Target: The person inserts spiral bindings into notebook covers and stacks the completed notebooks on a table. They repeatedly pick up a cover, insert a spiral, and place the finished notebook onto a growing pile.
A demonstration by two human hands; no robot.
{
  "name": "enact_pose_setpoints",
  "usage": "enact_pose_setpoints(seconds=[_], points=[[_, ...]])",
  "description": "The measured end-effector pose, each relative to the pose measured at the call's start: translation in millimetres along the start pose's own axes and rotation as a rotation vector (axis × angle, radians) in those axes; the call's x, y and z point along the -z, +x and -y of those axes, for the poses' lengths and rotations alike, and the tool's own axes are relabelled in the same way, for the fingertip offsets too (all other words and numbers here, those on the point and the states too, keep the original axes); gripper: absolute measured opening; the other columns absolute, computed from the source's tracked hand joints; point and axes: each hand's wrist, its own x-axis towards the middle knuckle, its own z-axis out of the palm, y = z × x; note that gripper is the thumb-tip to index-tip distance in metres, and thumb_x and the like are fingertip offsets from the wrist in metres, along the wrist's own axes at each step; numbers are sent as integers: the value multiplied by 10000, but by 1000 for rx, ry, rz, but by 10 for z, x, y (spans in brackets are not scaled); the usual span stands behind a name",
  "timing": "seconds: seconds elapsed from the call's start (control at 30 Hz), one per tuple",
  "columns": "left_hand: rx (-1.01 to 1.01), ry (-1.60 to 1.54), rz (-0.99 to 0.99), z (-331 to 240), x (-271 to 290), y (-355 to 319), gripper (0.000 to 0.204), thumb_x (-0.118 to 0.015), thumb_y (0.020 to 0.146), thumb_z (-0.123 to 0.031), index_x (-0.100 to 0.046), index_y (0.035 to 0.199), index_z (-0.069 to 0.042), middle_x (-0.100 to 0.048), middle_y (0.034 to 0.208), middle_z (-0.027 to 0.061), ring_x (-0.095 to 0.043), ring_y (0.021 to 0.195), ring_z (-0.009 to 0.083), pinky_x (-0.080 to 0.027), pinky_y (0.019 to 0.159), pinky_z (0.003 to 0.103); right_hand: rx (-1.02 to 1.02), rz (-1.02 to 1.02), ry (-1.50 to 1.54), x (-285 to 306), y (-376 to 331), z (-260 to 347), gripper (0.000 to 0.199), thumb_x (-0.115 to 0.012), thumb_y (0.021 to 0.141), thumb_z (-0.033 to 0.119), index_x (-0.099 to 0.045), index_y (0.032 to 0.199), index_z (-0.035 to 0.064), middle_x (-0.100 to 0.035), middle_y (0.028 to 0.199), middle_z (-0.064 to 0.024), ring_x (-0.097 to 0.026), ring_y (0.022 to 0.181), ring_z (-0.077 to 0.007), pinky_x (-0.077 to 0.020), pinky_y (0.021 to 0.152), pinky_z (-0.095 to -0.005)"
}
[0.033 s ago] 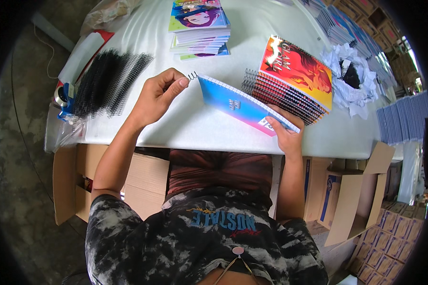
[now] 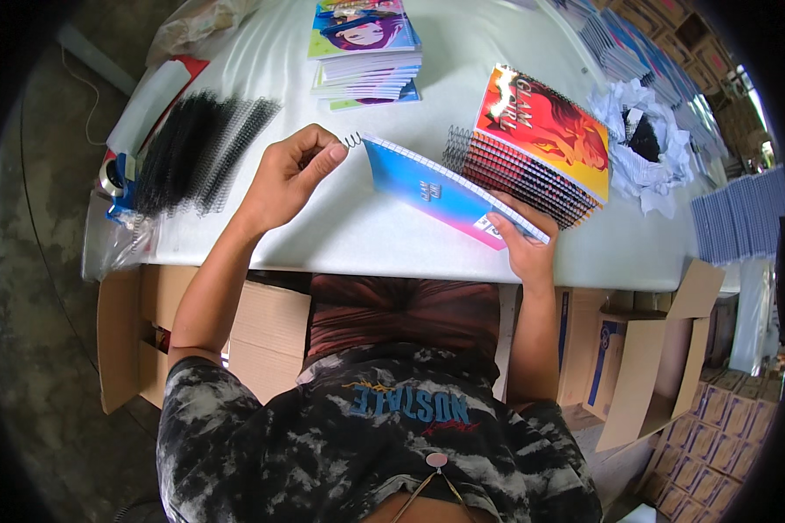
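The person's left hand (image 2: 295, 179) pinches a wire coil (image 2: 352, 140) between thumb and curled fingers; right of those fingertips, at the coil's end, a blue notebook (image 2: 432, 193) is tilted; the right hand (image 2: 527, 241) grips its far end; black coils (image 2: 192, 155) lie left of the left fingers

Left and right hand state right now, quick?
Left hand: closed, pinching the end of a dark spiral coil.
Right hand: closed, holding a blue notebook, thumb on its cover.
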Motion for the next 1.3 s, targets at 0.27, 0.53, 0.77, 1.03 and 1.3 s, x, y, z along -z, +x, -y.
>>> enact_pose_setpoints(seconds=[0.27,0.53,0.77,1.03,1.3], points=[[22,255,-86,-42,-53,72,194,-600,885,-217,-575,886,-24,-521,703,-27,-426,637,55,-366,588,199,48,48,42,28,40,-6,262,-595,789,-79,-622,1049,-59,-650,1041,-158,-629,916,-173,-480,819,-258],[-200,244,180,-311,146,169,175,-613,858,-132,-563,1003,-48,-555,978,30,-527,812,129,-430,738,262,-111,12,136,33,-94,68,235,-611,806,-43,-628,1040,-54,-658,1007,-135,-607,869,-123,-484,789,-247],[-253,822,247,-643,87,270,270,-669,775,-143,-587,1018,-57,-597,1002,78,-544,935,252,-386,875,364,-22,67,0,-39,-67,19,280,-584,808,-46,-618,1086,-38,-655,1047,-135,-620,851,-132,-483,770,-241],[-467,1023,210,-737,57,219,214,-693,719,-108,-601,905,-58,-609,857,63,-574,841,257,-428,786,345,197,74,-11,-123,-98,-110,330,-589,771,-53,-610,1100,-36,-631,1090,-166,-625,994,-238,-474,866,-288],[-344,1193,247,-700,40,200,496,-731,695,-315,-537,1075,-62,-532,1115,125,-501,1054,279,-371,912,394,265,58,0,-203,-153,-100,316,-630,773,-4,-617,1087,-33,-629,1085,-178,-626,991,-256,-474,877,-310]])
